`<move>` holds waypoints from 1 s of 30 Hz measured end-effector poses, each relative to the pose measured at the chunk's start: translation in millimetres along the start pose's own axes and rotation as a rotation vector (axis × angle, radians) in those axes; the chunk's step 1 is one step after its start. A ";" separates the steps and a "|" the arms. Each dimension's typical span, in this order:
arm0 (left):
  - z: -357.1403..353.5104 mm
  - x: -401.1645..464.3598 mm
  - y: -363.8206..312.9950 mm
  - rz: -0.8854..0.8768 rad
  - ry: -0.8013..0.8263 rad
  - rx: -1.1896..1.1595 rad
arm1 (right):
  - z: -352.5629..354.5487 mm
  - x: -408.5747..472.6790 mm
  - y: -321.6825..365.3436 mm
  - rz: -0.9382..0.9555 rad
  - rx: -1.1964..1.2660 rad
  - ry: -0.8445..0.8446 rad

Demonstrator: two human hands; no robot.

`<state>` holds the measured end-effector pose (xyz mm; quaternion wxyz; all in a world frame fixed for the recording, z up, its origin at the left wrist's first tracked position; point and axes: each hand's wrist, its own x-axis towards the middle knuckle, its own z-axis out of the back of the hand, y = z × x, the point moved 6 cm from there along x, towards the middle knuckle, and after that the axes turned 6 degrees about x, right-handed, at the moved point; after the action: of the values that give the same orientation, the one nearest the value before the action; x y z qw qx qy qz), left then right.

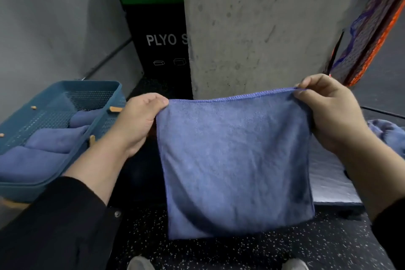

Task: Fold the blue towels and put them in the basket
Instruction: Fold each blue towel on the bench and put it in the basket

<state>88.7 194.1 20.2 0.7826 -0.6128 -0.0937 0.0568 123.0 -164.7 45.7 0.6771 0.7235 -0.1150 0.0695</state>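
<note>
A blue towel [234,160] hangs in the air in front of me, spread flat and held by its two top corners. My left hand [138,120] pinches the top left corner and my right hand [328,112] pinches the top right one. At the left stands a teal mesh basket [105,87] holding several folded blue towels [54,138]. More crumpled blue towel [388,131] lies at the right edge, behind my right arm.
A concrete pillar [263,17] rises straight ahead, with black and green plyo boxes [157,35] beside it. A pale mat [328,177] lies under the hanging towel at the right. The floor [241,252] is black speckled rubber; my shoes show at the bottom.
</note>
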 end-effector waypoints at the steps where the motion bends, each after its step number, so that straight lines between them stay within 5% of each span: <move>1: -2.1 11.7 8.6 -0.027 -0.029 0.104 | -0.2 7.4 -12.3 0.000 -0.070 -0.021; 6: -22.9 73.1 64.6 0.035 -0.002 0.412 | -1.4 52.4 -92.0 -0.071 -0.450 -0.084; 10: -33.8 86.4 95.3 0.009 -0.088 0.740 | -5.8 63.2 -136.3 -0.150 -0.927 0.040; 15: -88.8 38.8 129.5 -0.317 0.304 0.957 | -38.1 33.8 -140.7 -0.012 -0.966 0.253; 19: -110.5 1.8 167.8 -0.330 0.558 1.281 | -54.7 -21.7 -176.6 -0.143 -1.126 0.573; 23: -102.9 -1.9 176.1 -0.261 0.536 1.338 | -53.8 -59.4 -209.3 -0.144 -1.363 0.759; 30: -102.5 4.2 171.1 -0.186 0.515 1.389 | -46.9 -51.2 -206.7 0.012 -1.225 0.757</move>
<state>119.4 139.2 -169.1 0.9884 0.0392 0.0984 -0.1091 130.0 -102.6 -163.2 0.9544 0.1395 0.1053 0.2421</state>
